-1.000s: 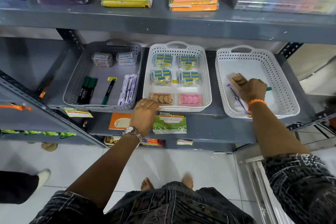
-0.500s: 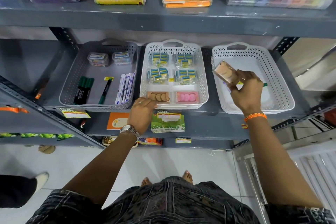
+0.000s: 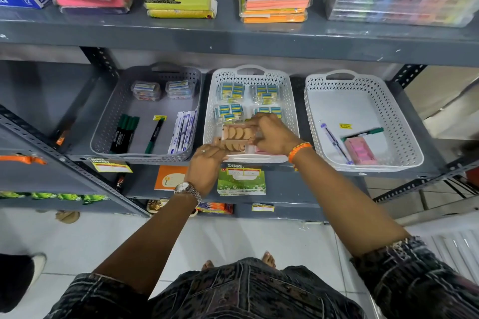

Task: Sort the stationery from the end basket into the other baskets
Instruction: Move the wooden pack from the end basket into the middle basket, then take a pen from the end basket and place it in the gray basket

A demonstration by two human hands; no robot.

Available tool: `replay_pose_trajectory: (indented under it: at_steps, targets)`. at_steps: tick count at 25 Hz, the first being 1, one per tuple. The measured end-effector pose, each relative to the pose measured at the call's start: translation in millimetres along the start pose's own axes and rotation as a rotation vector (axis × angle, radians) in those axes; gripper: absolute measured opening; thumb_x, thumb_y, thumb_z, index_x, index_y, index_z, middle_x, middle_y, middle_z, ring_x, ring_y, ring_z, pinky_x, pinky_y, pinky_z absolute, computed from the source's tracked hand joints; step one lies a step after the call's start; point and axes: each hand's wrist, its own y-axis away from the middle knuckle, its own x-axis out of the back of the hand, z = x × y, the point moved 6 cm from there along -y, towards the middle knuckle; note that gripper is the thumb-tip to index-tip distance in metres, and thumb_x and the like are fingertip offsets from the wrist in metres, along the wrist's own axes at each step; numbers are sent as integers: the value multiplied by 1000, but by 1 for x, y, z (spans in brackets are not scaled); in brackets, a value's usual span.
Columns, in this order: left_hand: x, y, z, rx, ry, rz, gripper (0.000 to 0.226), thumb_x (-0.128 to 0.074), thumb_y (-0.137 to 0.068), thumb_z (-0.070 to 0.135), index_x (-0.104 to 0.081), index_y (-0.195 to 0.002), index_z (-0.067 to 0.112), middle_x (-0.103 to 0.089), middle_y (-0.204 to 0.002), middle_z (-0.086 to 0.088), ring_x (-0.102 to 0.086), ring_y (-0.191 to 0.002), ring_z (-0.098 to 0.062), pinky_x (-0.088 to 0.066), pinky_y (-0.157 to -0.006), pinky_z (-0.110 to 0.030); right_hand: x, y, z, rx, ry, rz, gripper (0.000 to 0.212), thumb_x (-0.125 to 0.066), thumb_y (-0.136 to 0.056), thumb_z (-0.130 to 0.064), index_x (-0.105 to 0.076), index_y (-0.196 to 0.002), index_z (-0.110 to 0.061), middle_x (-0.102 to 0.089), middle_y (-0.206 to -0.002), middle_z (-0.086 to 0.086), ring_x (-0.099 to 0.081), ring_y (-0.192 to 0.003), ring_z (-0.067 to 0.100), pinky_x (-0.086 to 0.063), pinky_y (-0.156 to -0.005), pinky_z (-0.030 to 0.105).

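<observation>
The white end basket on the right holds a blue pen, a green marker and a pink eraser pack. My right hand grips a tan eraser pack low over the front of the middle white basket. It sits just above a second tan pack lying there. My left hand reaches over that basket's front rim, fingertips against the lower pack; whether it grips is unclear. A grey basket on the left holds markers and pens.
Small boxed packs fill the back of the middle basket. An upper shelf overhangs the baskets and carries sticky-note stacks. Notepads lie on the shelf below. A slanted rack stands at left.
My right hand carried the tan eraser pack out of the end basket and leftward to the front of the middle basket. My left hand shifted slightly from the rim to the lower pack.
</observation>
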Motion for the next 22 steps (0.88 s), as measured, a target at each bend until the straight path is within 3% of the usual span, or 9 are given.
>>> replay_pose_trajectory:
  at_steps: [4,10,12,14,17,18,22]
  targets:
    - [-2,1,-2,-1,-23,10,35,-76,-64,-14,-74,-91,10,-72,-87,-6,-66,-81,-32,-43,-84,-34,-31,-19,-2,-50,19,-141,60,-71,-76,-10,-59,-135,-11,-58,-136,13,-49,-130,31,-44,-107,30]
    - [0,2,-3,-18,-19,46,36,-76,-61,-16,-73,-87,8,-71,-84,-8,-65,-78,-32,-41,-84,-34,-22,-16,-1,-35,-2,-172,69,-78,-81,-18,-50,-144,-9,-53,-145,15,-46,-136,32,-38,-109,30]
    - [-2,3,-3,-31,-19,40,38,-75,-62,-16,-74,-91,9,-72,-87,-7,-65,-81,-31,-41,-87,-34,-1,-4,10,-44,-155,-49,61,-76,-83,-8,-54,-140,-6,-58,-140,15,-56,-127,29,-44,-107,31]
    - [-3,3,-4,-30,-19,41,38,-74,-65,-15,-74,-94,9,-72,-90,-7,-65,-84,-31,-42,-89,-35,26,15,41,-129,-321,215,47,-69,-83,6,-63,-129,-2,-65,-128,14,-67,-111,26,-53,-100,33]
    - [-4,3,-4,-17,-20,40,37,-74,-66,-14,-73,-96,9,-72,-92,-8,-66,-86,-32,-47,-88,-38,60,56,113,-374,-233,596,28,-69,-84,1,-72,-111,1,-73,-113,19,-72,-99,32,-57,-93,41]
    - [-5,3,-5,-15,-22,39,36,-73,-67,-14,-73,-96,9,-72,-92,-9,-66,-86,-32,-48,-88,-39,67,67,134,-465,-113,597,24,-69,-86,-6,-73,-108,2,-74,-110,21,-71,-99,34,-55,-93,39]
    - [-7,5,-6,-11,-13,28,23,-62,-80,-3,-72,-97,8,-72,-94,-9,-65,-87,-33,-47,-89,-40,58,90,185,-762,175,274,35,-61,-95,-28,-69,-98,5,-69,-105,28,-63,-100,46,-52,-86,42]
